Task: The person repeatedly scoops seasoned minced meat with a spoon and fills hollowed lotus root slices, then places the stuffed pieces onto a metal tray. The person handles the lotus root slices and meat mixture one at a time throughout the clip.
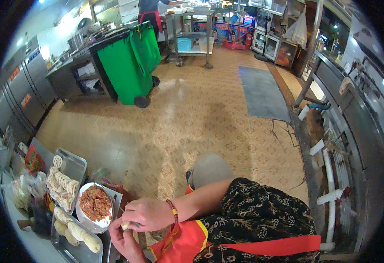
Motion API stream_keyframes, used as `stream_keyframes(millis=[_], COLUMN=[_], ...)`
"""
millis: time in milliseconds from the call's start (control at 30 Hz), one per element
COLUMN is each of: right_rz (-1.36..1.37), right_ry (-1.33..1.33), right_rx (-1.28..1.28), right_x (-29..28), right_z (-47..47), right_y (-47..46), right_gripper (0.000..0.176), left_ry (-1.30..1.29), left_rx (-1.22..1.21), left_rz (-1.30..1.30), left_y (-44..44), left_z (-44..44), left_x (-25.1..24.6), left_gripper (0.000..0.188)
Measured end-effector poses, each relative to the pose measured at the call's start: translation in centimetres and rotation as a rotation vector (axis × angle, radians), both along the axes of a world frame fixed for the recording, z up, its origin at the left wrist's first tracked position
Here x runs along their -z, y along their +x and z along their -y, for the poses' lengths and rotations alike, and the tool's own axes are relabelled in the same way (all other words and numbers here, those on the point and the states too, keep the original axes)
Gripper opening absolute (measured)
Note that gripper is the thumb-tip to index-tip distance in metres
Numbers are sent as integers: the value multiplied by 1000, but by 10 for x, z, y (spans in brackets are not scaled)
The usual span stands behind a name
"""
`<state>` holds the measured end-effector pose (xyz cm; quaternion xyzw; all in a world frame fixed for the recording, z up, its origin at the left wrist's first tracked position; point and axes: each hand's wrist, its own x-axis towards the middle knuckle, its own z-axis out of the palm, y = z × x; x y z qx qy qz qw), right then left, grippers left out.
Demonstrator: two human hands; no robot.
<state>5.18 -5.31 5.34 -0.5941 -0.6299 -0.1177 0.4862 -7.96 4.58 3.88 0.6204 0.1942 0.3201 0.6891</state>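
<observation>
My right hand (142,215), with a beaded bracelet at the wrist, holds a thin utensil, mostly hidden by the fingers. Touching it from below, my left hand (123,238) pinches a small pale food piece (125,225). Just left of the hands stands a white oval plate (101,225) of reddish minced meat (95,203). Beyond the plate, a metal tray (80,161) carries rows of lotus root slices (63,182). A second metal tray (67,251) nearer me holds lotus root pieces (80,233), some of them sliced.
Plastic bags (22,190) and a red basket (34,159) crowd the table's far left. A green wheeled bin (123,65) stands by a metal counter (60,70). White pipes (328,177) run beneath a metal sink unit (362,148) at right. Another person (149,8) stands at the back.
</observation>
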Motion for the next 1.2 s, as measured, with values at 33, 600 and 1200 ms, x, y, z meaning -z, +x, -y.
stream_keyframes(millis=[33, 600, 1200], right_rz=[-6, -29, -20], right_ry=[3, -42, -2], right_rx=[-5, 3, -18], right_x=[2, 11, -4], right_z=[-2, -35, -16], right_y=[1, 22, 8], right_gripper=[17, 17, 15], left_ry=[-30, 86, 69], left_rx=[20, 6, 7], left_rz=[3, -67, -16], left_y=[0, 21, 2], left_z=[-1, -35, -33], left_x=[2, 20, 15], left_gripper=[28, 29, 14])
